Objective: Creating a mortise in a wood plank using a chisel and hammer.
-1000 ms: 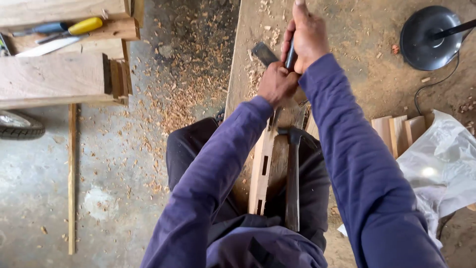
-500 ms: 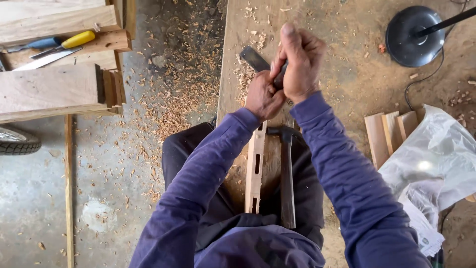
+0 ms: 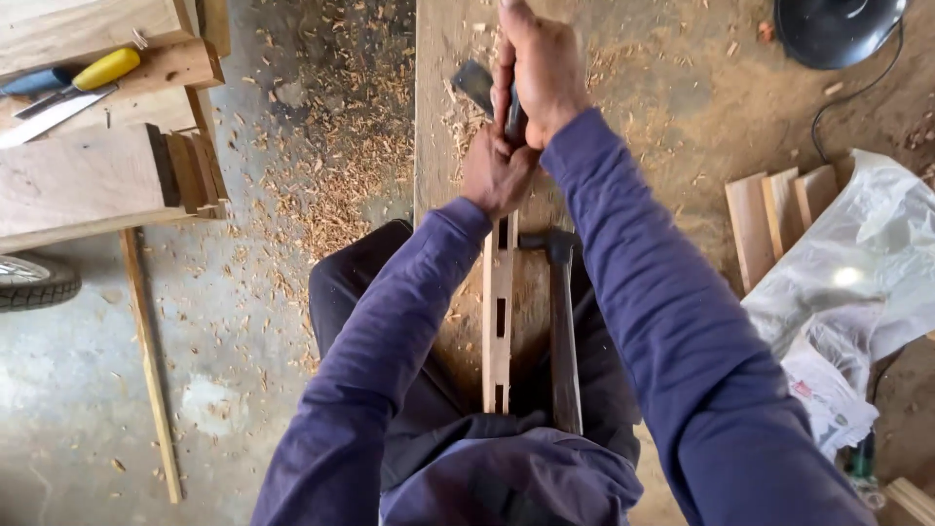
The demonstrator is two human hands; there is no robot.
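Both hands are gripping a chisel [image 3: 513, 115]: the right hand [image 3: 545, 68] is wrapping its fingers around the handle, the left hand [image 3: 497, 175] closing lower down. The chisel is standing over a slotted wooden strip [image 3: 498, 321] lying on the worktop [image 3: 438, 146] beside a hammer [image 3: 562, 321].

I see a dark-handled chisel [image 3: 497, 97] standing upright over the pale slotted wood strip [image 3: 498, 321] lying lengthwise along the plank's [image 3: 438, 146] left edge.

Bare plank [image 3: 672, 127] right of the hands [image 3: 526, 107] (shavings only); hammer [image 3: 562, 321] close beside the slotted strip [image 3: 498, 331].
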